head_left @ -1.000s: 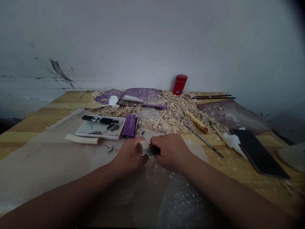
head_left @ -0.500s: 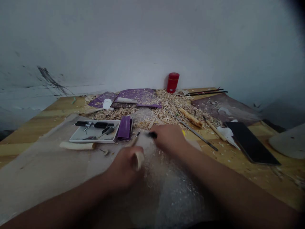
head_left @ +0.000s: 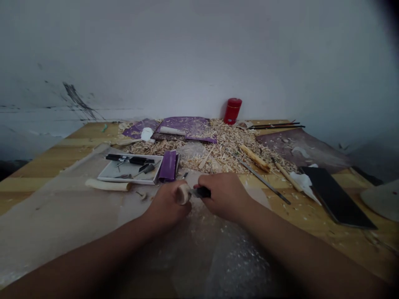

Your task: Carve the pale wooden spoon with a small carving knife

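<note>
My left hand (head_left: 167, 203) is shut around a small pale carved piece of wood (head_left: 183, 194), its rounded end showing above my fingers. My right hand (head_left: 222, 196) grips a black-handled carving knife (head_left: 202, 192) right up against that piece, and the blade is hidden. Both hands sit close together over bubble wrap (head_left: 232, 257). A short black-handled tool (head_left: 185, 175) lies just beyond them, next to a purple pouch (head_left: 168, 166).
Left of my hands are a white tray of small tools (head_left: 129, 176) and a pale cylindrical blank (head_left: 107, 185). Wood shavings (head_left: 224, 149) heap up behind them. A steel file (head_left: 262, 181), a black board (head_left: 335, 197) and a red canister (head_left: 232, 111) stand further off on the wooden table (head_left: 40, 166).
My right hand has come back from farther forward and now meets the wooden piece. My left hand has risen slightly with the piece in it, and the view has shifted a little.
</note>
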A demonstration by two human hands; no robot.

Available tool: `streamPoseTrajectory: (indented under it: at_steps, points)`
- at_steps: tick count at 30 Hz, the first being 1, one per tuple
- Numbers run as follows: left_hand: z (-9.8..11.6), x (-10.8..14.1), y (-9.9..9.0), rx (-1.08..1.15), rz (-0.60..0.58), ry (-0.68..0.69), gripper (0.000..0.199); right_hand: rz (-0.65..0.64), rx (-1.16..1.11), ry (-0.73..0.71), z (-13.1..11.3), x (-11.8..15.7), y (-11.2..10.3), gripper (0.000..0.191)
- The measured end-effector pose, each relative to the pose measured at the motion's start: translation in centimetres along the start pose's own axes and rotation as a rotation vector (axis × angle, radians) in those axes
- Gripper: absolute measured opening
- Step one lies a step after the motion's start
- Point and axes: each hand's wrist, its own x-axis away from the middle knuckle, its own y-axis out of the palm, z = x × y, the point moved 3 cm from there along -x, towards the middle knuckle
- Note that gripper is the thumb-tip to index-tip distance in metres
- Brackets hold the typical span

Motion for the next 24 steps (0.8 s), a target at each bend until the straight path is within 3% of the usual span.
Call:
streamPoseTrajectory:
  at_steps: [8, 15, 18, 21, 22, 24]
  points:
    - [0.0, -0.1, -0.1, -0.015, 0.009, 0.042, 0.008, -0.051, 0.009, -0.017, -0.6, 0.1, -0.1, 0.014]
    - [0.7, 0.3, -0.2, 0.167, -0.118, -0.015, 0.011, -0.008, 0.047, -0.010, -0.9, 0.0, 0.0, 0.016]
    - [1.2, 0.9, -0.1, 0.189, -0.120, -0.017, 0.011, -0.015, 0.094, 0.059, 0.8, -0.6, 0.1, 0.017]
    - [1.9, 1.7, 0.2, 0.134, -0.219, 0.085, 0.016, -0.054, 0.192, 0.320, 4.4, -1.3, 0.1, 0.019]
    - [1.9, 1.8, 0.2, 0.126, -0.221, 0.094, 0.017, -0.022, 0.219, 0.384, 5.3, -1.4, -0.1, 0.020]
    - [1.6, 1.5, -0.1, 0.101, -0.150, 0.051, 0.016, 0.028, 0.191, 0.377, 6.0, -1.5, -0.4, 0.022]
